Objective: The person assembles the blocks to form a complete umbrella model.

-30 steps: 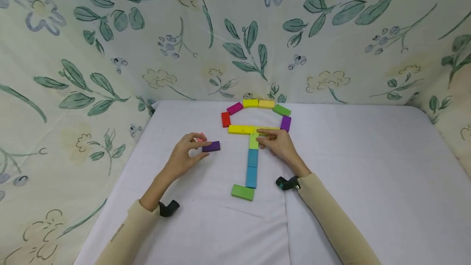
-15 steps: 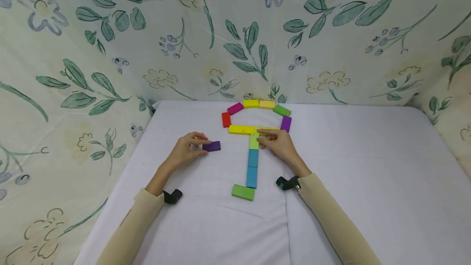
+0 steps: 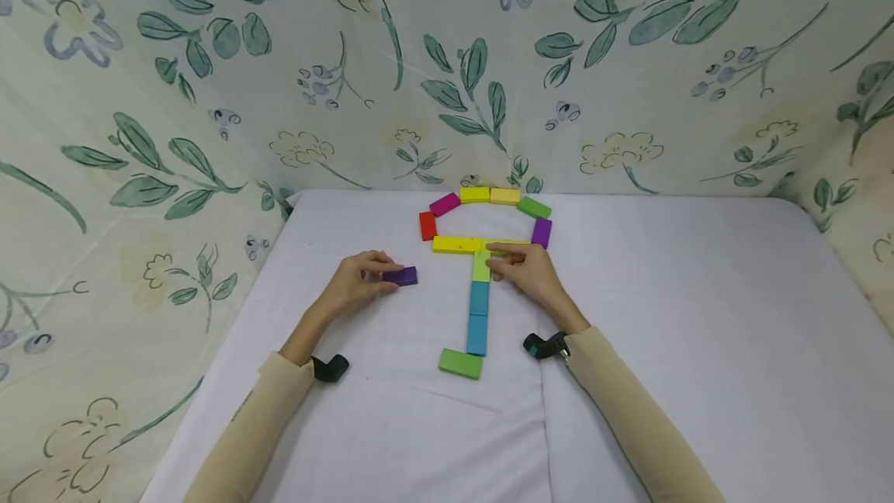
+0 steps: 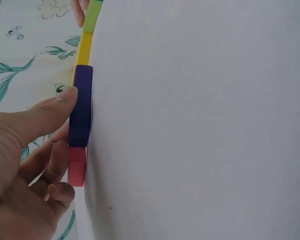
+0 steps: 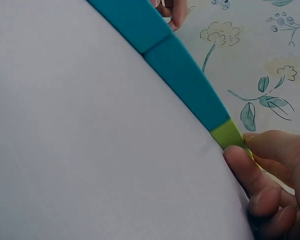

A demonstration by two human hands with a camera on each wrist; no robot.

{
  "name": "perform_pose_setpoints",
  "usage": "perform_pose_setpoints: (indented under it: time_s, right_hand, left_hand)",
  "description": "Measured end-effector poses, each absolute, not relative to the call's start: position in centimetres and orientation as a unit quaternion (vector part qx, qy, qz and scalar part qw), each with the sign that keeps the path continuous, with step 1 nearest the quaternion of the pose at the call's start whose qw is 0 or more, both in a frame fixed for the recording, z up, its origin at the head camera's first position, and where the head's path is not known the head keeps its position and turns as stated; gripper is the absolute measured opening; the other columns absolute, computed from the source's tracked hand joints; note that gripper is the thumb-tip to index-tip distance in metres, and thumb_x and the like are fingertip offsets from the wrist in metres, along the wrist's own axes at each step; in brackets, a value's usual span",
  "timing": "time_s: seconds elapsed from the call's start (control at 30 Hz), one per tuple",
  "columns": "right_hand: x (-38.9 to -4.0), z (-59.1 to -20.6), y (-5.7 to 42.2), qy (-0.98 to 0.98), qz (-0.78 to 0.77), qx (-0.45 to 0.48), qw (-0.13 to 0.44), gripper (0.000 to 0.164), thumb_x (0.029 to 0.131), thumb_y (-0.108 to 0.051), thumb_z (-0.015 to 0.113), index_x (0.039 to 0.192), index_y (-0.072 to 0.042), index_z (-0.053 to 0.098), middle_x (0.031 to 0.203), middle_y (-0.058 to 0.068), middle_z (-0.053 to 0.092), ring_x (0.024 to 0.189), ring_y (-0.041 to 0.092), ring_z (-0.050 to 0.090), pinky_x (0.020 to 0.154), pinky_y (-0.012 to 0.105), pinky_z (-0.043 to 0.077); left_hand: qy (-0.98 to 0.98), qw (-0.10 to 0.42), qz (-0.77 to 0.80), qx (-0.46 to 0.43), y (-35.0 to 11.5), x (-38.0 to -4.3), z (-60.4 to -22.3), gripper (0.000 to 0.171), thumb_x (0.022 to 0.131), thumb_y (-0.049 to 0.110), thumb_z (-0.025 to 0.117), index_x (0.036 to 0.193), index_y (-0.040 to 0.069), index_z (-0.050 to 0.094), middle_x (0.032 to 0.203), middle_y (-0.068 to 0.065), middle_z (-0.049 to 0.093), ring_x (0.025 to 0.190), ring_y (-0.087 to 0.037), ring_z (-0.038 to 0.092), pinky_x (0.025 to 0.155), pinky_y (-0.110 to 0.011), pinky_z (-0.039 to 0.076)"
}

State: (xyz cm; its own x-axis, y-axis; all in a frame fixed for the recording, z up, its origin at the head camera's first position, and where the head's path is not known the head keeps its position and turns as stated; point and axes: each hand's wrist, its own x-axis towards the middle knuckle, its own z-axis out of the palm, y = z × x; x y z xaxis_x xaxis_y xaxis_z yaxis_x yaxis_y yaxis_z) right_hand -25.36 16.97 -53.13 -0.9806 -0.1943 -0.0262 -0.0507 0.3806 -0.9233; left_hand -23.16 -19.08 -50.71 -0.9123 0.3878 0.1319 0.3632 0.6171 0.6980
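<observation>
My left hand (image 3: 359, 283) pinches a dark purple block (image 3: 401, 276) between thumb and fingers, left of the block figure. In the left wrist view a pink block (image 4: 76, 167) sits beside the near end of the purple one, by the curled fingers; the hand hides it in the head view. My right hand (image 3: 529, 274) has thumb and forefinger on a lime green block (image 3: 482, 266) at the top of the figure's stem. The right wrist view shows a digit on either side of that lime block (image 5: 227, 136). Below it, two blue blocks (image 3: 478, 317) continue the stem.
A yellow block (image 3: 455, 244) lies across the stem's top. Beyond it, an arch of red (image 3: 427, 226), magenta (image 3: 445, 204), yellow, green and purple blocks (image 3: 541, 232) curves around. A green block (image 3: 460, 363) lies at the stem's foot, on a white cloth (image 3: 663, 332).
My left thumb has come up against the purple block, and the left wrist has shifted slightly forward and right. The pink block has gone out of sight behind the hand. The right hand keeps its place.
</observation>
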Motion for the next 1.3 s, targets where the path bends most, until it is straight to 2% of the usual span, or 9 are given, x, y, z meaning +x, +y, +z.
perform_pose_setpoints:
  time_s: [0.23,0.37,0.5,0.77,0.93,1.1,1.3]
  right_hand:
    - [-25.3,-53.1,16.9,0.829,-0.551,-0.072,0.064,0.033,0.093,-0.035,0.078,0.125,-0.024,0.076,0.074,0.006,0.074,0.044,0.011,0.041,0.042,0.023,0.035]
    - [-25.3,-53.1,16.9,0.829,-0.551,-0.074,0.063,0.033,0.094,-0.035,0.078,0.125,-0.024,0.076,0.074,0.006,0.074,0.044,0.011,0.040,0.042,0.023,0.034]
    - [-25.2,-53.1,16.9,0.826,-0.556,-0.074,0.061,0.032,0.094,-0.033,0.078,0.124,-0.024,0.076,0.074,0.007,0.074,0.044,0.011,0.040,0.042,0.023,0.034]
    - [-25.3,-53.1,16.9,0.828,-0.551,-0.077,0.060,0.032,0.094,-0.034,0.078,0.125,-0.023,0.076,0.074,0.007,0.073,0.045,0.011,0.040,0.043,0.023,0.035]
    - [-25.3,-53.1,16.9,0.827,-0.553,-0.080,0.061,0.032,0.095,-0.033,0.077,0.125,-0.024,0.076,0.074,0.007,0.074,0.044,0.011,0.040,0.042,0.023,0.034]
    - [-25.3,-53.2,16.9,0.825,-0.555,-0.082,0.064,0.032,0.096,-0.033,0.076,0.126,-0.024,0.075,0.074,0.007,0.074,0.044,0.010,0.040,0.041,0.024,0.035]
    - [-25.4,-53.3,16.9,0.826,-0.554,-0.085,0.063,0.032,0.096,-0.032,0.075,0.127,-0.024,0.075,0.075,0.007,0.074,0.044,0.010,0.040,0.041,0.024,0.035]
  left_hand:
    - [0.896,0.024,0.393,0.206,-19.1,-23.3,-50.6,0.029,0.086,0.009,0.084,0.115,0.008,0.081,0.114,-0.011,0.071,0.090,-0.021,0.056,0.075,-0.026,0.044]
    - [0.896,0.027,0.392,0.207,-19.1,-23.4,-50.5,0.027,0.087,0.009,0.083,0.114,0.008,0.081,0.113,-0.011,0.070,0.092,-0.022,0.057,0.077,-0.026,0.046]
    - [0.897,0.025,0.388,0.211,-18.9,-23.4,-50.5,0.026,0.088,0.008,0.082,0.114,0.007,0.080,0.114,-0.010,0.070,0.100,-0.024,0.061,0.086,-0.030,0.050]
    - [0.894,0.019,0.389,0.221,-19.0,-23.2,-50.4,0.025,0.089,0.006,0.081,0.113,0.006,0.080,0.115,-0.010,0.072,0.107,-0.027,0.065,0.093,-0.041,0.052]
    - [0.891,0.019,0.396,0.221,-19.1,-22.9,-50.1,0.025,0.088,0.007,0.082,0.113,0.007,0.081,0.117,-0.009,0.072,0.110,-0.026,0.064,0.093,-0.038,0.053]
    - [0.885,0.029,0.394,0.247,-19.0,-22.1,-49.6,0.022,0.087,0.006,0.083,0.109,0.008,0.082,0.115,-0.008,0.072,0.105,-0.024,0.062,0.090,-0.031,0.053]
    - [0.871,0.061,0.401,0.278,-18.8,-20.4,-48.7,0.023,0.086,0.007,0.083,0.108,0.013,0.083,0.117,-0.004,0.072,0.105,-0.020,0.061,0.086,-0.024,0.051]
